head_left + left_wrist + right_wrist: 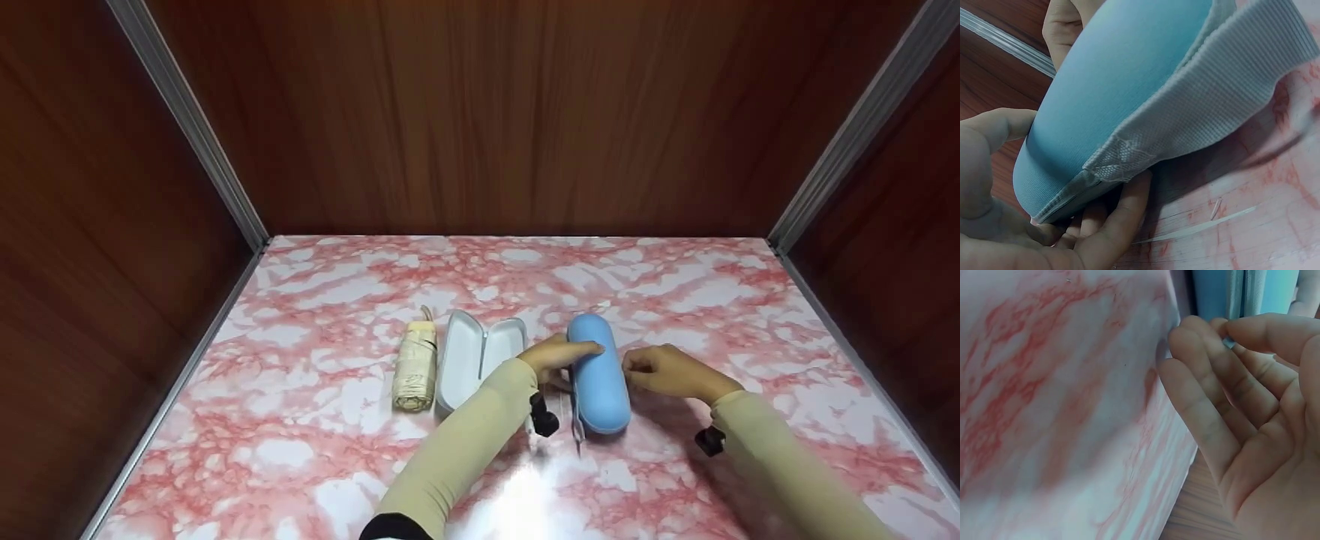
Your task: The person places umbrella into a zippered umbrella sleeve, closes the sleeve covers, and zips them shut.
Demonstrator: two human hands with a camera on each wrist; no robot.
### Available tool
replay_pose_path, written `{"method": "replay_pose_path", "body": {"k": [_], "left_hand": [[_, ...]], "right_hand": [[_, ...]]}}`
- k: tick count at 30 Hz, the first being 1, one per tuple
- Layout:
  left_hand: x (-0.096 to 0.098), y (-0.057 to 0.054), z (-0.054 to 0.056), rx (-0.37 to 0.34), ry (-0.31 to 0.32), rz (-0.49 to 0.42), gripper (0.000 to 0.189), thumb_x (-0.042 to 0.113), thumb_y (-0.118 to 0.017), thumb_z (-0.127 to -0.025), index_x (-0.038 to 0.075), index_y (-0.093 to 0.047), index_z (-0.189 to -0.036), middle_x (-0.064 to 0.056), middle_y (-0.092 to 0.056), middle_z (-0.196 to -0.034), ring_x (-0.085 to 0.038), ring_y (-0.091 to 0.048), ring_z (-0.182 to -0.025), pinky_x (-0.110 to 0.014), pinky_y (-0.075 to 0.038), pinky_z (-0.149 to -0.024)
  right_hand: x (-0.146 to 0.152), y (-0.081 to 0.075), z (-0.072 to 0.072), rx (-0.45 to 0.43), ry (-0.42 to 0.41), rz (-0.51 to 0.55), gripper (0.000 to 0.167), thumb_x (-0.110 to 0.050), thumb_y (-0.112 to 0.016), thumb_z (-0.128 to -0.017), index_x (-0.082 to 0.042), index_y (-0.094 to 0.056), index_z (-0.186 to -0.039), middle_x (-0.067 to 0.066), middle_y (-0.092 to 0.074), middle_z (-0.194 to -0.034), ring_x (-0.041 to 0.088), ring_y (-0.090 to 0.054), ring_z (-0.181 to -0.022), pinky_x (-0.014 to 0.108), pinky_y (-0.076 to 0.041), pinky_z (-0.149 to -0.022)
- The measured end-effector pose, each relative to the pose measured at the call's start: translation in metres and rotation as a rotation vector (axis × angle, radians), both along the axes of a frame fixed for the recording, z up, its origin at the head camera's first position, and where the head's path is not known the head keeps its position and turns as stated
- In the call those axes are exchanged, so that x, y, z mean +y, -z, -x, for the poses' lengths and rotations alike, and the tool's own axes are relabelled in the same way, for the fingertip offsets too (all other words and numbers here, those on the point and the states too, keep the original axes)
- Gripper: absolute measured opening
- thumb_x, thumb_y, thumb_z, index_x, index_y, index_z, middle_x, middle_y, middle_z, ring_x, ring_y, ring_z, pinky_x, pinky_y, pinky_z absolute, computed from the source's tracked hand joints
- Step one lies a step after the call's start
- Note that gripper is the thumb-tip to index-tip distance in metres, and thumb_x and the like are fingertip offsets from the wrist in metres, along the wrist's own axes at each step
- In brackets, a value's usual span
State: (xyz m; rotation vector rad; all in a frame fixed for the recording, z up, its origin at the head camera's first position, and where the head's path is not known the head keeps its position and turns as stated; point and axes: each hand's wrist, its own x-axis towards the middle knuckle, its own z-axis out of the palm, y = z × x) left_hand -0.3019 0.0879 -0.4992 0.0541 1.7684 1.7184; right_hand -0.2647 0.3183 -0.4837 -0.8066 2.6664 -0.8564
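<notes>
A blue zippered case (602,390) with rounded ends lies lengthwise on the table. My left hand (553,355) grips it from the left, thumb on top and fingers beneath its edge in the left wrist view. A pale ribbed strap (1213,95) runs along that side of the case. On the right side, my right hand (671,373) pinches a small zipper pull (1229,342) between thumb and index finger. The zipper (1235,295) shows just beyond those fingertips, and its other fingers are loosely bent.
Left of the blue case lies an open white hinged case (459,367), partly covered by my left forearm. Beside it is a folded beige umbrella (415,367) with a wrist loop. Brown wood-grain panels (480,120) enclose the marbled table (322,465) at the back and sides.
</notes>
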Motion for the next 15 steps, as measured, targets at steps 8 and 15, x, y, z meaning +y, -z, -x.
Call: {"method": "replay_pose_path", "body": {"k": [8,15], "left_hand": [[-0.0040,-0.0025,-0.0014,0.013,0.050,0.014,0.073,0.033,-0.079,-0.083,0.007,-0.042,-0.141,-0.016,-0.056,-0.128,-0.036,-0.057,-0.117,-0.060,-0.053,-0.085],[-0.0048,-0.0029,-0.0014,0.026,0.082,0.034,0.070,0.029,-0.084,-0.079,0.006,-0.048,-0.134,-0.012,-0.059,-0.116,-0.033,-0.061,-0.108,-0.057,-0.055,-0.082]], "right_hand": [[-0.0008,0.0008,0.0005,-0.007,0.004,0.006,0.012,-0.010,-0.059,-0.099,-0.012,-0.067,-0.090,-0.001,-0.063,-0.076,0.008,-0.053,-0.065,0.028,-0.047,-0.063],[0.0013,0.0045,0.0031,0.009,0.012,0.017,0.012,-0.007,-0.059,-0.099,-0.014,-0.068,-0.094,-0.001,-0.066,-0.080,0.009,-0.057,-0.069,0.029,-0.049,-0.066]]}}
